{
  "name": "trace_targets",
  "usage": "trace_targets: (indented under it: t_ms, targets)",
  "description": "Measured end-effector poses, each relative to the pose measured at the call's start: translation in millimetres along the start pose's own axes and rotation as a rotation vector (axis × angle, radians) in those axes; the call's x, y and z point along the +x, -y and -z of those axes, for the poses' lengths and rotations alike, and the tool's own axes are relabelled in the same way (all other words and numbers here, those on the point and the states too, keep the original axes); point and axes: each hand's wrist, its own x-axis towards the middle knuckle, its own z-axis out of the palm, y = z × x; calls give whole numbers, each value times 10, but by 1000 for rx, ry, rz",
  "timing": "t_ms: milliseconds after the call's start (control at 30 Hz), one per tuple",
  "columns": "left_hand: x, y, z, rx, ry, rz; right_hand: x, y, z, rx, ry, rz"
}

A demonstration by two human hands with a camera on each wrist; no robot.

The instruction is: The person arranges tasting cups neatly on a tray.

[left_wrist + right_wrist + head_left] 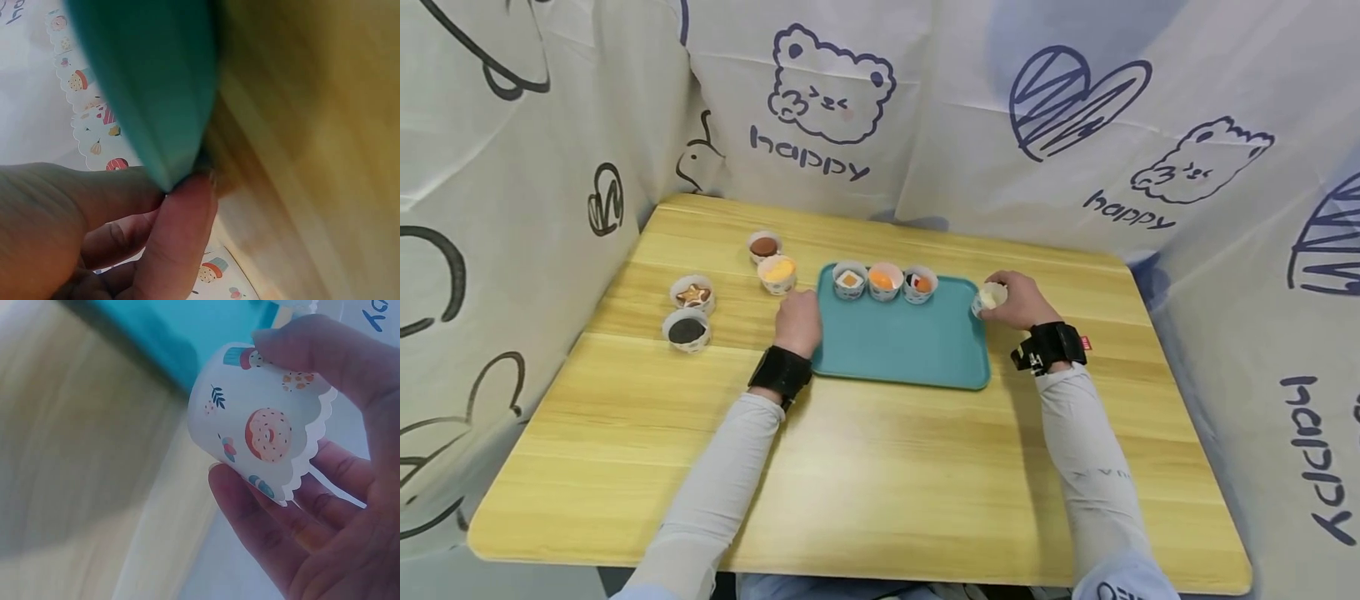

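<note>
My left hand (799,321) pinches the left rim of a teal tray (902,342) between thumb and finger, seen closely in the left wrist view. Over at the tray's upper right corner, my right hand (1024,302) grips a scalloped paper cupcake cup (262,419) printed with a doughnut; its pale cream top (994,294) shows in the head view. Along the tray's far edge stand three more cupcakes: one with a white and orange square (850,281), one with an orange top (885,282), and one in mixed colours (919,284).
Left of the tray stand a brown-topped cupcake (764,246), a yellow one (777,273), a star-topped one (693,293) and a black-topped one (687,331). All this is on a wooden table (880,483). White curtains with drawings (955,108) hang behind and beside it.
</note>
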Motion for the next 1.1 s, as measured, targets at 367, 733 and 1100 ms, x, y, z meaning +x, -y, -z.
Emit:
trace_targets:
  t_ms: [367,733,1100]
  targets:
    - [9,-24,-51,11,-8,-6,221,116,-123,13,4,55]
    - [-16,-17,-42,24,-12,-22,348,299,-216,1,32,49]
    - [-15,27,-3,24,-10,0,503,373,-288,-11,57,69]
